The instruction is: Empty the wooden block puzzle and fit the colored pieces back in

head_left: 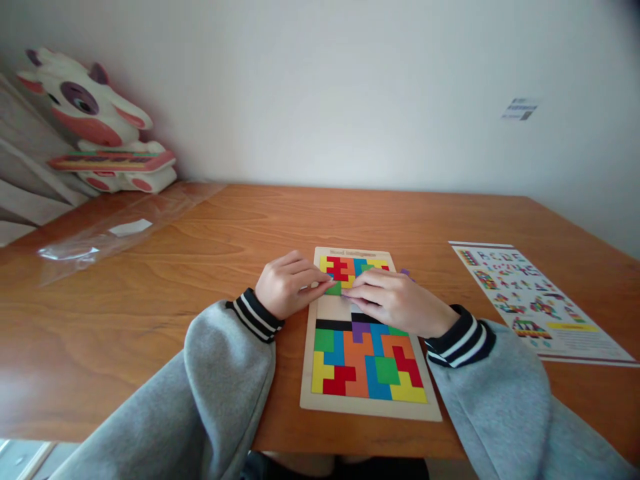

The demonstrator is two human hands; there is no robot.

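Observation:
A wooden tray puzzle [371, 412] lies on the table, filled with coloured block pieces at its far and near ends. Across its middle runs a bare pale strip with black bands. My left hand [293, 285] rests over the left edge, thumb and fingers pinched together beside a green piece [333, 289]. From the right, my right hand [397, 300] reaches over the board, fingertips brought together near the same piece. Whatever is between the fingers of either hand is too small to make out. A purple piece [405, 272] shows partly behind my right hand.
A printed pattern sheet [545, 307] lies to the right on the wooden table [240, 227]. Clear plastic wrapping [100, 247] lies at the left. A cow-shaped toy keyboard [113, 160] stands in the back left corner, against the white wall [340, 93].

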